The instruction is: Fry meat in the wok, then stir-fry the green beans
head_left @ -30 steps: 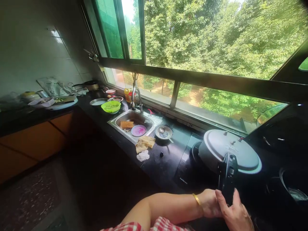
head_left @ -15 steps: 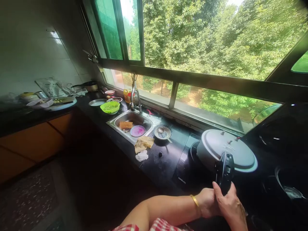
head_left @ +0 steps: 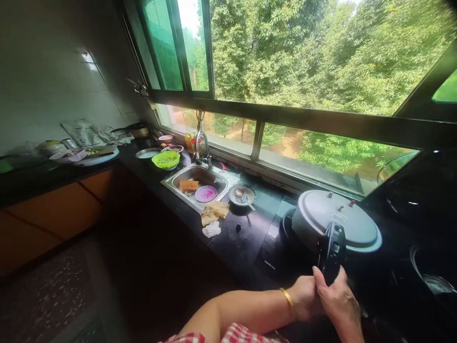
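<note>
A grey pressure cooker [head_left: 337,221] with its lid on stands on the black stove, its black handle [head_left: 332,255] pointing towards me. My right hand [head_left: 339,302] is closed round the end of that handle, thumb along its left side. Beside and partly behind it, my left hand [head_left: 307,296], with a gold bracelet [head_left: 286,296] at the wrist, is closed at the left of the handle. Its fingertips are hidden by my right hand.
Left of the stove, a bowl with a spoon [head_left: 242,196], a tan cloth [head_left: 214,213] and a crumpled white cloth [head_left: 212,229] lie on the counter. The sink [head_left: 174,183] holds a purple-pink dish [head_left: 206,194]. A green basin [head_left: 166,160] sits farther back, below the window.
Both hands and the cooker's handle have shifted very slightly left in view; the grip looks the same. The camera view has also moved a little.
</note>
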Demonstrator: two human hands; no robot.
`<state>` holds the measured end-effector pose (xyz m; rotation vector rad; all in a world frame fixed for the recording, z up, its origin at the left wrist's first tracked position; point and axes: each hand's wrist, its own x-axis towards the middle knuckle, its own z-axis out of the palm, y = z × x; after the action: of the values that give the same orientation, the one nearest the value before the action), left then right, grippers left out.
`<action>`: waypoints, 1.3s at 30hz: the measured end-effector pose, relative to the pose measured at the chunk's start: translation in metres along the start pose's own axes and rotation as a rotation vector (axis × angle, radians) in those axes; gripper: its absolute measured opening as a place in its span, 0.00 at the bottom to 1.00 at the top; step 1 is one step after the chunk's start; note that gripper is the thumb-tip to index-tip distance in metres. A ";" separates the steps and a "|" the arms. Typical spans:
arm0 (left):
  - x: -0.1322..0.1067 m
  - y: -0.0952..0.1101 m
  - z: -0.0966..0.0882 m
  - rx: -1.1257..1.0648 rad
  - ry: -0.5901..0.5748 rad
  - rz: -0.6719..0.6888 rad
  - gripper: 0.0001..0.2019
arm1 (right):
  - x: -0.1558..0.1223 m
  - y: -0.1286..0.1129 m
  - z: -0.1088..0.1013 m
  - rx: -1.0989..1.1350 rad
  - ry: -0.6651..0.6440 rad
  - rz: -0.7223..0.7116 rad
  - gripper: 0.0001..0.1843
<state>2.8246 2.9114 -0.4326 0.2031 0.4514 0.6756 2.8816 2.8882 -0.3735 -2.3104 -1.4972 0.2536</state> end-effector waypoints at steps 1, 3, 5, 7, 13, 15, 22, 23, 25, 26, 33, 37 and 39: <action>-0.002 0.001 0.001 0.000 -0.007 0.009 0.16 | 0.001 0.001 0.000 0.006 -0.005 0.002 0.49; -0.006 0.003 0.005 0.016 0.001 0.019 0.16 | 0.002 0.001 0.001 0.012 -0.012 0.001 0.49; -0.012 0.007 0.009 0.054 0.014 0.018 0.17 | 0.003 0.001 0.002 0.009 -0.009 -0.004 0.48; -0.019 0.011 0.015 0.083 0.032 0.012 0.17 | 0.002 -0.002 0.000 0.001 0.004 -0.012 0.46; -0.034 0.020 0.028 0.167 0.120 0.014 0.15 | 0.000 -0.011 -0.006 0.042 0.050 -0.059 0.39; -0.033 0.022 0.027 0.166 0.106 0.043 0.13 | 0.001 -0.012 -0.007 0.063 0.061 -0.061 0.38; -0.027 0.022 0.021 0.234 0.137 0.038 0.13 | -0.002 -0.017 -0.014 0.133 0.056 -0.053 0.38; -0.028 0.022 0.022 0.237 0.145 0.039 0.13 | -0.003 -0.017 -0.015 0.141 0.057 -0.054 0.38; -0.029 0.022 0.023 0.239 0.153 0.045 0.13 | -0.004 -0.017 -0.016 0.153 0.061 -0.060 0.38; -0.030 0.023 0.024 0.240 0.156 0.050 0.12 | -0.004 -0.017 -0.016 0.157 0.064 -0.063 0.38; -0.031 0.024 0.026 0.267 0.208 0.026 0.11 | -0.002 -0.015 -0.012 0.184 0.099 -0.069 0.38; -0.030 0.024 0.021 0.252 0.173 0.025 0.10 | -0.003 -0.013 -0.010 0.165 0.099 -0.079 0.37; -0.030 0.024 0.020 0.251 0.183 0.033 0.10 | -0.003 -0.012 -0.009 0.167 0.098 -0.086 0.37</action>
<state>2.8000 2.9101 -0.3972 0.3883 0.7109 0.6716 2.8733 2.8884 -0.3604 -2.0921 -1.4647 0.2293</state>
